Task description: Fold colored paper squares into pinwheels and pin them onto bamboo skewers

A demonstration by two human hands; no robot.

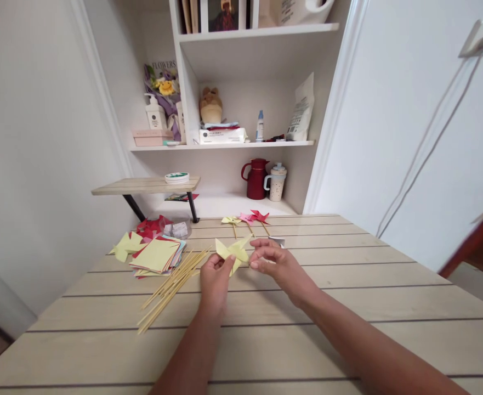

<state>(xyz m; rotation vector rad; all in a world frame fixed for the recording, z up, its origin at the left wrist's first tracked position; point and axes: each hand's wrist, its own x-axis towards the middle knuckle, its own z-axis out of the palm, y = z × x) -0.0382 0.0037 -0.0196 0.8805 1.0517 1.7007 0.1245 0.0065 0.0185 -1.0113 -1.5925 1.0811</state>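
My left hand (215,280) pinches a folded yellow paper pinwheel (233,251) just above the wooden table (348,307). My right hand (274,262) meets it from the right, fingertips closed on the pinwheel's right side; whether a pin sits between them I cannot tell. A loose bundle of thin wooden sticks (171,285) lies just left of my left hand. Further left is a stack of coloured paper squares (157,255) with a yellow sheet on top.
Three finished pinwheels on sticks, yellow (230,220), pink (246,218) and red (260,216), lie at the table's far edge. Cut yellow pieces (126,244) and red pieces (152,226) lie at the far left. Behind stand shelves with a red jug (256,179) and a small raised shelf (146,185).
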